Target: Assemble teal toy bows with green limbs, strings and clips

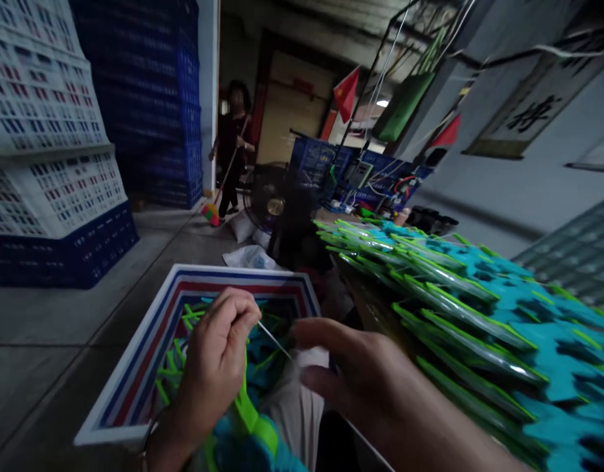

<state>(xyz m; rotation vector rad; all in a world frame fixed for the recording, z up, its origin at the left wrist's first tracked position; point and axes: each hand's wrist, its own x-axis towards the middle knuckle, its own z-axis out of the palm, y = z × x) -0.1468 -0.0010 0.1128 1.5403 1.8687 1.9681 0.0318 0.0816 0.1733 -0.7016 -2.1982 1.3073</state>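
Note:
My left hand [223,347] is closed in a pinch on the end of a thin white cord [275,341]. A bright green strap [245,406] hangs below that hand, joined to turquoise fabric [238,446] at the bottom edge. My right hand [356,367] is beside the cord, smeared by motion, with thumb and forefinger apart. The cord runs straight past its fingertips, behind the hand, and shows again at lower right. Whether the hidden fingers hold it I cannot tell. Beneath my hands a white crate [130,367] with blue and red stripes holds green and turquoise pieces.
At right, turquoise pieces with green edging [479,308] lie piled in layers on a table. Stacked white crates [51,131] and blue crates [169,111] stand left. A fan [277,206] is ahead. Further back, a person [233,151] holds a long-handled broom [211,214].

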